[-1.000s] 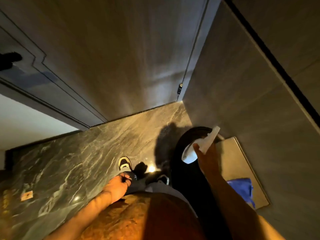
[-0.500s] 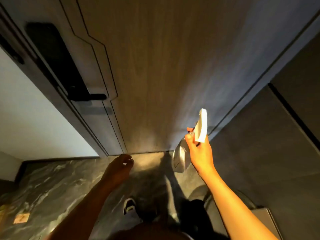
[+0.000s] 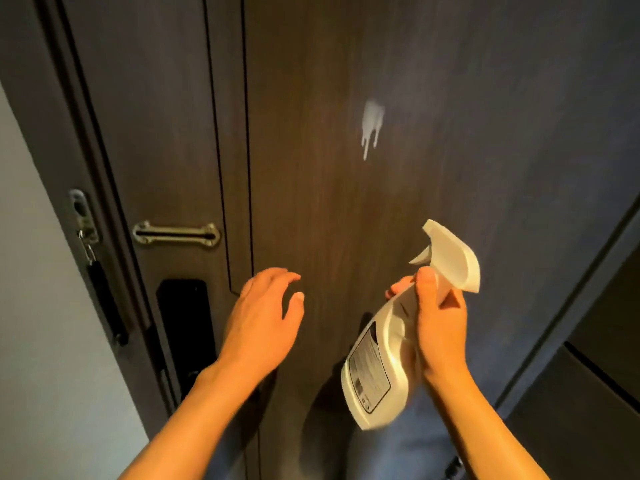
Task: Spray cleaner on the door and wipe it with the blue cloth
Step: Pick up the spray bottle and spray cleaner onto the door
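A dark wood-grain door fills the view. High on it sits a white patch of cleaner with drips running down. My right hand grips a white spray bottle by its neck, nozzle pointing up and left at the door. My left hand hovers in front of the door's middle, fingers spread, holding nothing. The blue cloth is not in view.
A metal door guard bar and a black lock plate sit on the door's left side. A chain latch hangs on the frame, beside a pale wall. A dark panel stands at the right.
The view swung up from the floor to the door's middle. My right hand raised the bottle, and a white patch of cleaner now shows on the door. My left hand rose and opened.
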